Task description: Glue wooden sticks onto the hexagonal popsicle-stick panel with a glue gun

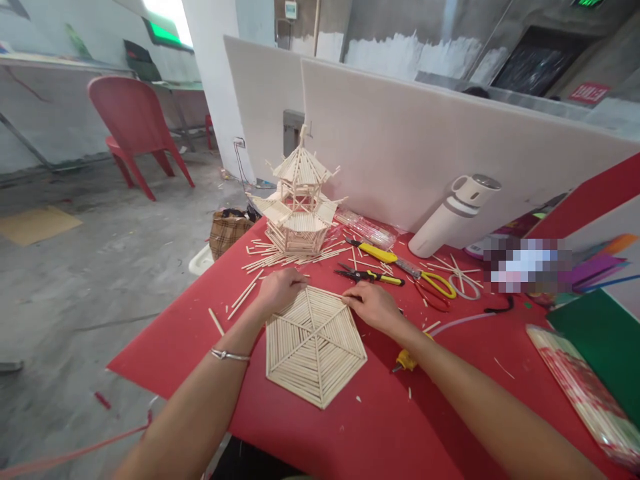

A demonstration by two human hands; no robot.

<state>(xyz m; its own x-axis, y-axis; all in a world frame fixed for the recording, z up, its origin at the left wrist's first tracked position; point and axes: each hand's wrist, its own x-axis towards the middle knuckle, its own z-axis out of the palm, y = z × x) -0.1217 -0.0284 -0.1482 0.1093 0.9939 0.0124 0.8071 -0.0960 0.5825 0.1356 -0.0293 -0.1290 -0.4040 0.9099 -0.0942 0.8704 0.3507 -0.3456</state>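
Centrally, our hexagonal stick panel (pixel 316 347) on the red table (pixel 400 427), left hand (pixel 281 291) and right hand (pixel 373 305) touching its far edges, fingers curled, grip unclear to us, pliers (pixel 373 275), loose sticks (pixel 245 294), pagoda model (pixel 303 222) beyond, right forearm (pixel 480 397) part-hiding a glue gun (pixel 407 360).

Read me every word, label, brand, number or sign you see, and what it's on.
No text reads clearly.
Red sign, upper right: white characters, too blurred.
Green sign, top edge: cut off, too small to read.
Pale flask: faint mark, too small.
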